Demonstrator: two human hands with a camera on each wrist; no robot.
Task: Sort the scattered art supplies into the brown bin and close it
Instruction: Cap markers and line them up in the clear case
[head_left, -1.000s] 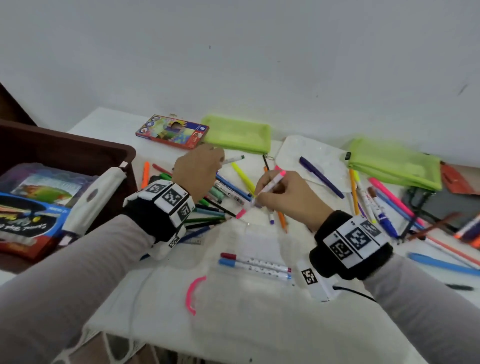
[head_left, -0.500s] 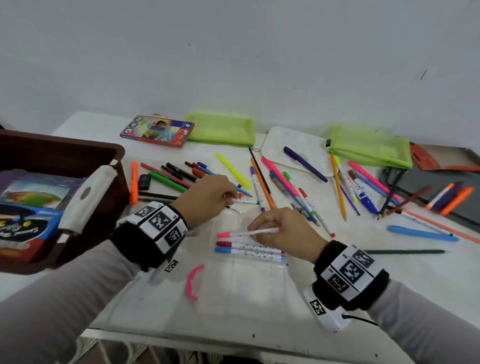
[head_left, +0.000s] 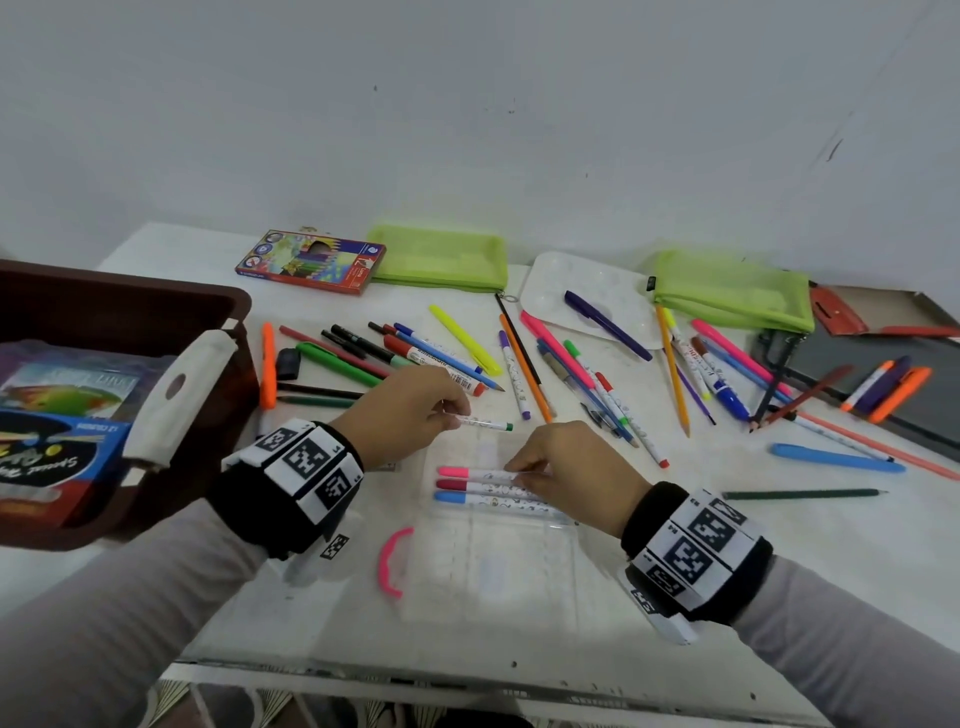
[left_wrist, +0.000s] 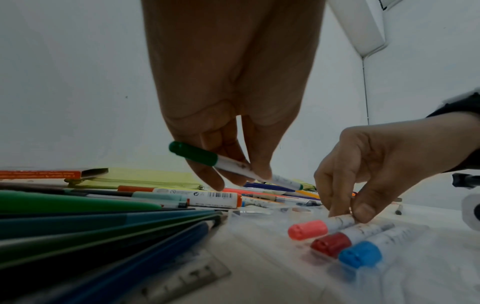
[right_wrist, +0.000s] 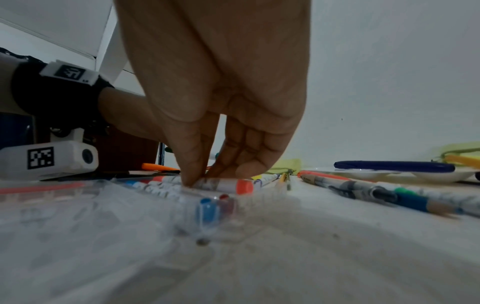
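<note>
**Both hands on markers over the clear case**

Now the right hand (head_left: 563, 467) pinches the pink-capped marker (head_left: 470, 473) between thumb and fingertips (right_wrist: 192, 174), holding it down at the far edge of a row of three. Just nearer the person than that hand's grip lie the red-capped marker (head_left: 467, 486) and the blue-capped marker (head_left: 462, 498), side by side and touching, all three resting on a clear plastic case (head_left: 493, 566) on the white worktop (head_left: 779, 545).

To the left of the right hand, and slightly beyond it, the left hand (head_left: 410, 410) is clamped on a green-capped marker (left_wrist: 233, 166), gripped at mid-barrel between thumb and fingers and held clear of the worktop, its cap pointing back toward the wrist.

Left of the left hand stands the brown bin (head_left: 130, 312), open, with boxed supplies inside and a white handle (head_left: 176, 395) lying across its near corner. Beyond both hands a loose scatter of pens and pencils (head_left: 545, 364) covers the worktop, with a coloured-pencil box (head_left: 311, 262) and two green mesh pouches (head_left: 441, 257) near the wall. A pink curved piece (head_left: 392, 561) lies near the case, on the person's side of the left hand.
</note>
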